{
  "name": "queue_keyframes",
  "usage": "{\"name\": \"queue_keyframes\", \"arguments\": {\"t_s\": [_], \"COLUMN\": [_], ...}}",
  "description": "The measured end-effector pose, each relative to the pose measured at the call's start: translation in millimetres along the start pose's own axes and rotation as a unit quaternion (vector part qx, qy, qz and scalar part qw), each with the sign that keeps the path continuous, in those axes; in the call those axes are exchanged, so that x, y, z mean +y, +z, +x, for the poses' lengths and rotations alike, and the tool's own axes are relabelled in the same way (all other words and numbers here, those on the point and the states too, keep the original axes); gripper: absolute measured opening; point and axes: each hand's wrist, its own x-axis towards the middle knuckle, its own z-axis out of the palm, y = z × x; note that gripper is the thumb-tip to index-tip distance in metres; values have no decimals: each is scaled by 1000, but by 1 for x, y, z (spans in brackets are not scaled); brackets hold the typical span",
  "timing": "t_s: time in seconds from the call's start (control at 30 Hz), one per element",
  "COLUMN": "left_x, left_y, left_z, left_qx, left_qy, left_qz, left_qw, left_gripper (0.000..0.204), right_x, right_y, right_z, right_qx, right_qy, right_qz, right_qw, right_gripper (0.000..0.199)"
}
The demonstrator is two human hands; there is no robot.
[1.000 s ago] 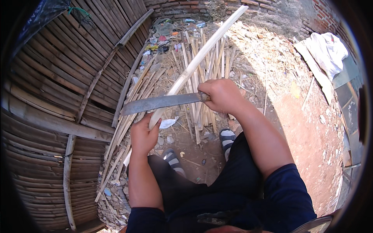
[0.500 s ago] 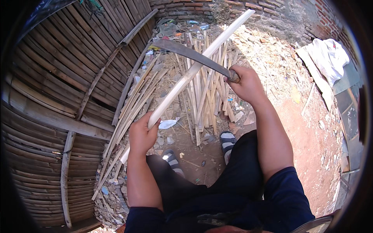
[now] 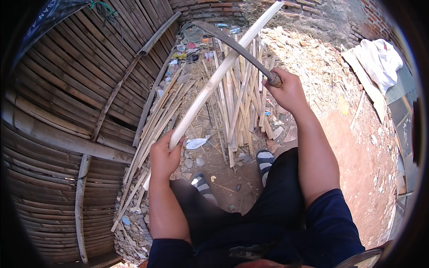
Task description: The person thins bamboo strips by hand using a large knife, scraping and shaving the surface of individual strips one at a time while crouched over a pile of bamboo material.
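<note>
My left hand is closed round the lower part of a long pale bamboo strip, which slants up and away to the right. The strip's short lower end shows behind my left wrist. In my right hand is the short wooden handle of a machete with a long, dark, curved blade. The blade crosses over the strip's upper part, its tip pointing to the far left. Whether the edge bites into the strip I cannot tell.
Several split bamboo strips lie heaped on the littered ground ahead, more along the slatted bamboo wall at left. A brick wall closes the far side. White cloth lies at right. My sandalled feet are below.
The machete has moved farther out along the strip, away from me, and its blade now slopes more steeply. My right hand has shifted slightly right. My left hand keeps its grip.
</note>
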Motion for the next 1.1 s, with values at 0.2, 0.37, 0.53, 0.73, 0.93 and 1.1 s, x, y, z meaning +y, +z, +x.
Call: {"name": "queue_keyframes", "arguments": {"t_s": [0.2,0.37,0.53,0.73,0.93,1.1], "left_x": [5,-33,-7,-5,0,-20], "left_y": [5,17,4,-4,7,7], "left_z": [2,4,-1,1,3,2], "left_qx": [-10,58,10,11,17,37], "left_qy": [-6,133,31,-7,-16,65], "left_qz": [-16,48,14,-2,0,63], "left_qw": [1000,988,999,1000,1000,995], "left_gripper": [29,31,29,28,29,30], "right_x": [-10,-47,-31,19,-13,-39], "right_y": [15,42,32,1,17,34], "right_z": [-13,-31,-16,6,-16,-27], "right_qx": [-27,-154,-126,45,-86,-178], "right_qy": [-131,-268,-220,29,-151,-244], "right_qz": [-49,-120,-111,-1,-79,-124], "right_qw": [990,944,961,999,982,945], "right_gripper": [20,18,15,32,21,18]}}
